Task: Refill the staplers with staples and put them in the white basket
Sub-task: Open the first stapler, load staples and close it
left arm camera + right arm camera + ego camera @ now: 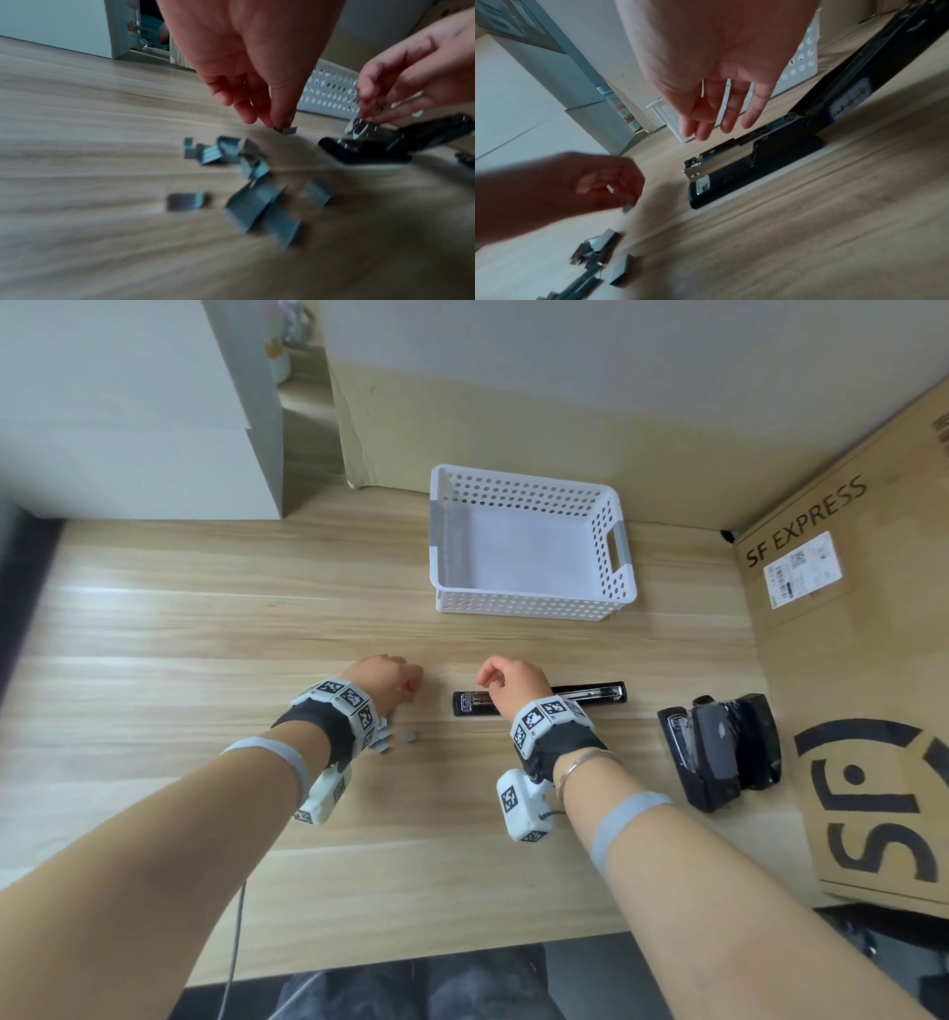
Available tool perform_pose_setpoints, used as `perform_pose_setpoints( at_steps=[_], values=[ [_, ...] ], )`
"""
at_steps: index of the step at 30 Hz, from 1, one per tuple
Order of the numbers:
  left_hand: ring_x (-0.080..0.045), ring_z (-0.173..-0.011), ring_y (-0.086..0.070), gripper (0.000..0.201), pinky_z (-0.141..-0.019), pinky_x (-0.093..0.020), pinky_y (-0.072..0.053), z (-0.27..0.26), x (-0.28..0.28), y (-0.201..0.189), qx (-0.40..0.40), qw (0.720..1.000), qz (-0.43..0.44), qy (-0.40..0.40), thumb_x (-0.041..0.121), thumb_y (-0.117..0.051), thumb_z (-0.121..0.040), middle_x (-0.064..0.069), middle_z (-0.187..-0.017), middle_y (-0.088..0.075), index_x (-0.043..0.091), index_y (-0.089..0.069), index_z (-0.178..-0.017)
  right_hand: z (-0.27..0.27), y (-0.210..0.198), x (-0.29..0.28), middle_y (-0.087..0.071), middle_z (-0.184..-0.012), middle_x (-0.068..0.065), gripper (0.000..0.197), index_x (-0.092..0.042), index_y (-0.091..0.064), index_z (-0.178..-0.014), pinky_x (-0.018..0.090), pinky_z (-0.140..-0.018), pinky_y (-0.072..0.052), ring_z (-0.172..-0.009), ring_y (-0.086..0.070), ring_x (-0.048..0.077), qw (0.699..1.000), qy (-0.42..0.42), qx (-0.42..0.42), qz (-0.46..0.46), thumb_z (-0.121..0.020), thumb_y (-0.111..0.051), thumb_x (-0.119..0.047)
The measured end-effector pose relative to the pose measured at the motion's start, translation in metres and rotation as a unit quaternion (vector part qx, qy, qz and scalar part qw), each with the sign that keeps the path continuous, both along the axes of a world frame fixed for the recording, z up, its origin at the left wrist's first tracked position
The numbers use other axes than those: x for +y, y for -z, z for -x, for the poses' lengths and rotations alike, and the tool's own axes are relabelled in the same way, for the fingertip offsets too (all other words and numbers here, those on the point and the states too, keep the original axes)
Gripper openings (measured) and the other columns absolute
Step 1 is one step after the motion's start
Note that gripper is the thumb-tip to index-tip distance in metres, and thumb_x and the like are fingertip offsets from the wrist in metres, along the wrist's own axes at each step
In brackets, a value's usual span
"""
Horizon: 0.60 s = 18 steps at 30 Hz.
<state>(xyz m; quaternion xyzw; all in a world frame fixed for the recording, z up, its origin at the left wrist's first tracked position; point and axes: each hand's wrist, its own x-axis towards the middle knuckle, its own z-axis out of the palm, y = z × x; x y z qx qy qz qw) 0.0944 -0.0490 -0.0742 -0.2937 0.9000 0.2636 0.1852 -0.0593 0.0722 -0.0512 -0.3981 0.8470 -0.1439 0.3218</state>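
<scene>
Left hand (252,67) pinches small grey staple strip (287,130); right hand (713,67) relaxed, empty, hiding middle of opened black stapler (601,694) at 3 o'clock; wrist views blurred.

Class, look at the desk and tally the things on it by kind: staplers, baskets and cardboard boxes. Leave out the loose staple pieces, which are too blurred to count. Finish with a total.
Staplers: 2, one opened flat and one closed
Baskets: 1, white
Cardboard boxes: 1
Total: 4
</scene>
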Motion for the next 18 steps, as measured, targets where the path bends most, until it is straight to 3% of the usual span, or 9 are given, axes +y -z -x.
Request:
perform_pose_setpoints(
  at_steps=[5, 8, 14, 18],
  values=[
    [-0.029, -0.097, -0.06, 0.017, -0.08, -0.03, -0.046, 0.024, 0.002, -0.014, 0.086, 0.993, -0.039, -0.066, 0.013, -0.052, -0.09, -0.011, -0.106, -0.067, 0.007, -0.06, -0.103, 0.004, 0.0, -0.007, -0.07, -0.102, 0.001, 0.013, -0.015, -0.068, -0.097, 0.025, -0.086, -0.047, -0.094, -0.062, 0.016, 0.998, -0.05, -0.049, 0.003, -0.087, -0.061, -0.011],
    [-0.027, -0.097, -0.063, 0.019, -0.076, -0.024, -0.041, 0.037, 0.002, -0.016, 0.126, 0.986, -0.054, -0.098, 0.014, -0.056, -0.088, -0.012, -0.106, -0.069, 0.005, -0.062, -0.103, 0.009, -0.003, -0.011, -0.071, -0.103, 0.001, 0.021, -0.016, -0.067, -0.103, 0.023, -0.085, -0.045, -0.091, -0.058, 0.011, 0.995, -0.066, -0.076, -0.001, -0.083, -0.07, -0.021],
    [-0.025, -0.094, -0.059, 0.018, -0.087, -0.029, -0.045, 0.057, 0.01, -0.017, 0.189, 0.973, -0.066, -0.119, 0.016, -0.063, -0.084, -0.014, -0.115, -0.057, 0.002, -0.066, -0.094, 0.019, -0.005, -0.015, -0.073, -0.101, 0.003, 0.023, -0.015, -0.071, -0.103, 0.019, -0.084, -0.046, -0.084, -0.058, 0.007, 0.997, -0.015, -0.072, 0.03, -0.081, -0.072, -0.022],
    [-0.02, -0.085, -0.056, 0.016, -0.08, -0.022, -0.041, 0.064, 0.015, -0.015, 0.216, 0.961, -0.07, -0.16, 0.014, -0.063, -0.085, -0.015, -0.112, -0.059, 0.001, -0.067, -0.093, 0.021, -0.006, -0.014, -0.073, -0.101, 0.005, 0.022, -0.015, -0.072, -0.103, 0.02, -0.081, -0.046, -0.084, -0.059, 0.01, 0.994, 0.031, -0.092, 0.054, -0.081, -0.072, -0.019]
  ],
)
